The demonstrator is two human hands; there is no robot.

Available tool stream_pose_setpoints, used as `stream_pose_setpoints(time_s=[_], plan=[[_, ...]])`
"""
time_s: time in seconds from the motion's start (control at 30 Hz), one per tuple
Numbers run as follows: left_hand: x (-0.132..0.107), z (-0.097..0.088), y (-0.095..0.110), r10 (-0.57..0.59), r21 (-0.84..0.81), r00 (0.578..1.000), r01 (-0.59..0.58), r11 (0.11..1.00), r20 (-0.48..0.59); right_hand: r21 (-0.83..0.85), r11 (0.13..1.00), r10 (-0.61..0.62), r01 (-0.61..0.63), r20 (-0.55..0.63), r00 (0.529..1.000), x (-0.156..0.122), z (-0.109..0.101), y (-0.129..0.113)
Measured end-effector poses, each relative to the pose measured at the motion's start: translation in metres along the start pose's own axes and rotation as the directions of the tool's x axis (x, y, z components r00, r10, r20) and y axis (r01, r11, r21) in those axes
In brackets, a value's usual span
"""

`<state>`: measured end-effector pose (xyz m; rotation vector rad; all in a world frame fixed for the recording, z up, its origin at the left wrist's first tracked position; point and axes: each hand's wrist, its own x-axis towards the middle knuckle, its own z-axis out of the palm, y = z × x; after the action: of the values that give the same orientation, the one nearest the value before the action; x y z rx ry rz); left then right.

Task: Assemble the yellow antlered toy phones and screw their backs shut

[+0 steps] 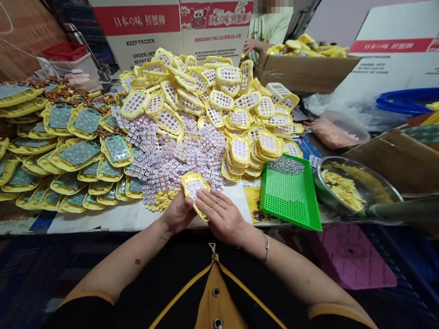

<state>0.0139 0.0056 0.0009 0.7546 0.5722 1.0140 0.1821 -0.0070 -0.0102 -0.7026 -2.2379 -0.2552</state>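
Close to the table's front edge, my left hand (pixel 178 211) is closed around the left side of a yellow plastic toy casing (pixel 194 182) with a pale keypad in it. My right hand (pixel 224 217) lies over its right side, fingers together and pressed on the keypad face; its thumb is hidden. Just beyond my hands spreads a heap of small pale keypad pieces (pixel 161 160). Little yellow parts (pixel 160 201) lie beside my left hand. To the right of the heap, casings with keypads (pixel 241 151) are stacked.
A tall pile of yellow casings (pixel 169 93) stands behind. Casings with green circuit boards (pixel 77 153) fill the left. At right are a green basket (pixel 317 201) holding small metal screws (pixel 286 164), a metal bowl (pixel 387 187) and cartons (pixel 305 75). Another person (pixel 270 29) is across the table.
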Motion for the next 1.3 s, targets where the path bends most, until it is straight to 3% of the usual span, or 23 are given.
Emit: stream_pose_setpoints(time_s=[0.07, 0.2, 0.3, 0.4, 0.53, 0.67, 0.8, 0.9, 1.0, 1.1, 1.17, 1.23, 1.3], plan=[[-0.001, 0.0, 0.003, -0.03, 0.007, 0.999, 0.03, 1.0, 0.01, -0.019, 0.998, 0.053, -0.054, -0.039, 0.998, 0.003, -0.009, 0.016], [-0.006, -0.008, 0.008, -0.099, 0.046, 0.995, 0.099, 0.994, -0.001, -0.173, 0.927, 0.314, -0.333, -0.128, 0.941, 0.013, -0.036, 0.075], [-0.011, -0.014, 0.01, -0.105, 0.062, 0.994, 0.106, 0.992, -0.02, -0.236, 0.853, 0.475, -0.466, -0.023, 0.88, 0.02, -0.048, 0.122], [-0.016, -0.016, 0.012, -0.093, 0.072, 0.995, 0.095, 0.993, -0.025, -0.286, 0.816, 0.549, -0.503, 0.111, 0.828, 0.022, -0.046, 0.15], [-0.021, -0.019, 0.016, -0.097, 0.091, 0.995, 0.096, 0.991, -0.001, -0.318, 0.835, 0.531, -0.45, 0.25, 0.81, 0.015, -0.031, 0.156], [-0.024, -0.025, 0.018, -0.086, 0.078, 0.996, 0.086, 0.993, 0.001, -0.317, 0.853, 0.504, -0.414, 0.299, 0.81, 0.006, -0.026, 0.157], [-0.025, -0.031, 0.019, -0.071, 0.051, 0.997, 0.07, 0.996, 0.019, -0.318, 0.858, 0.486, -0.403, 0.252, 0.837, 0.01, -0.033, 0.16], [-0.025, -0.034, 0.019, -0.069, 0.032, 0.997, 0.068, 0.997, 0.019, -0.307, 0.862, 0.47, -0.403, 0.184, 0.864, 0.036, -0.032, 0.157], [-0.025, -0.037, 0.02, -0.066, 0.013, 0.997, 0.066, 0.998, 0.026, -0.264, 0.882, 0.451, -0.389, 0.236, 0.861, 0.082, -0.011, 0.149], [-0.029, -0.042, 0.024, -0.045, 0.014, 0.998, 0.044, 0.999, 0.048, -0.234, 0.87, 0.492, -0.435, 0.344, 0.799, 0.136, 0.03, 0.146], [-0.033, -0.048, 0.027, -0.019, 0.024, 0.999, 0.018, 1.0, 0.043, -0.235, 0.822, 0.568, -0.518, 0.28, 0.774, 0.169, 0.059, 0.153], [-0.039, -0.054, 0.03, 0.008, 0.034, 1.0, -0.009, 0.999, 0.02, -0.261, 0.754, 0.647, -0.602, 0.137, 0.751, 0.198, 0.084, 0.167], [-0.043, -0.061, 0.033, 0.023, 0.046, 1.0, -0.023, 0.999, -0.003, -0.306, 0.709, 0.689, -0.636, 0.105, 0.717, 0.221, 0.099, 0.182]])
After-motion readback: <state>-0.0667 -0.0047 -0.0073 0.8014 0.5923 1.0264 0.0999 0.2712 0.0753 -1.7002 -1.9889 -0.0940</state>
